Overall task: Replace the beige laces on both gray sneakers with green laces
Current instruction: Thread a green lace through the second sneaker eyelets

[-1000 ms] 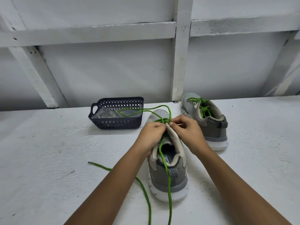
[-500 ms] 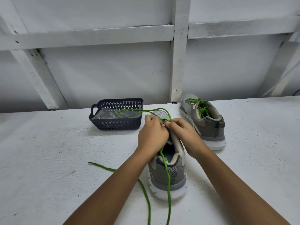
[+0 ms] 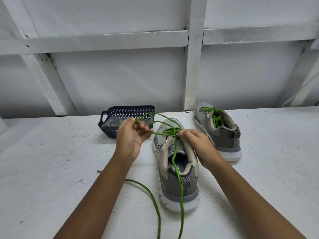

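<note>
The white bench [image 3: 51,169] is carrying everything. At its middle the near sneaker [image 3: 179,185] is standing with its toe pointing to 12 o'clock. The green lace [image 3: 181,200] is crossing its lower eyelets, while the upper ones by the collar are looking unthreaded. At about 1 o'clock from it the far sneaker [image 3: 224,140] is showing green lacing up to its tongue, so I am judging one shoe finished and this one roughly halfway. No beige lace is showing. At 11 o'clock a dark basket [image 3: 131,108] is holding something pale that I cannot make out. The left hand [image 3: 131,137] is pinching the lace, fingers clenched on it, a stretch running taut to the eyelets. The right hand [image 3: 195,140] is gripping the near sneaker's eyelet edge. Two loose tails are trailing toward 6 o'clock.
</note>
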The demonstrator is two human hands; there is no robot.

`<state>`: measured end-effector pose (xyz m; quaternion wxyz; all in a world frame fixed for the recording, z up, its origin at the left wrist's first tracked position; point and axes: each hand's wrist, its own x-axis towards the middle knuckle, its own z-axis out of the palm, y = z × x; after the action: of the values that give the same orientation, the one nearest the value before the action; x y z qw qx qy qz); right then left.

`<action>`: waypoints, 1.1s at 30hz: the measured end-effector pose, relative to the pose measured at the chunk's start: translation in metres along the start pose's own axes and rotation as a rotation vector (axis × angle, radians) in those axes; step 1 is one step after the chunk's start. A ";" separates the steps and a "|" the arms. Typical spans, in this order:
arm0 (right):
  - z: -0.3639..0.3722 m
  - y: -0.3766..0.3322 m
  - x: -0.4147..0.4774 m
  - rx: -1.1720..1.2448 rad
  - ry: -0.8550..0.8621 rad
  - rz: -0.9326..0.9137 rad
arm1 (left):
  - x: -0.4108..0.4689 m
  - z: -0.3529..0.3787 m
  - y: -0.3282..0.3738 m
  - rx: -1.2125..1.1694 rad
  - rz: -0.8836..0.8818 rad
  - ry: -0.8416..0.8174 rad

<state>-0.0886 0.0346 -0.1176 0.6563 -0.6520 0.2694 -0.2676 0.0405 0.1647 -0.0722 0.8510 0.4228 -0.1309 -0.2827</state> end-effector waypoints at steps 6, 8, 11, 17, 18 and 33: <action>0.002 -0.002 -0.001 -0.001 0.014 0.006 | 0.013 -0.036 0.037 0.711 -0.118 0.087; 0.002 -0.003 -0.001 0.002 0.011 0.010 | 0.013 -0.039 0.039 1.040 -0.114 0.087; 0.002 -0.003 -0.002 0.004 0.014 0.005 | 0.005 -0.029 0.031 1.535 0.015 0.004; 0.003 -0.004 -0.004 0.039 0.008 0.002 | -0.003 0.019 0.000 1.617 0.361 -0.280; 0.003 -0.004 -0.004 0.045 0.004 0.000 | -0.002 0.026 -0.006 1.659 0.330 -0.332; 0.003 -0.005 -0.005 0.077 -0.006 0.003 | -0.002 0.028 0.001 1.154 0.051 -0.414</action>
<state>-0.0896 0.0402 -0.1124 0.6819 -0.6268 0.2581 -0.2749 0.0267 0.1481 -0.0538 0.4482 0.7485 -0.4355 -0.2219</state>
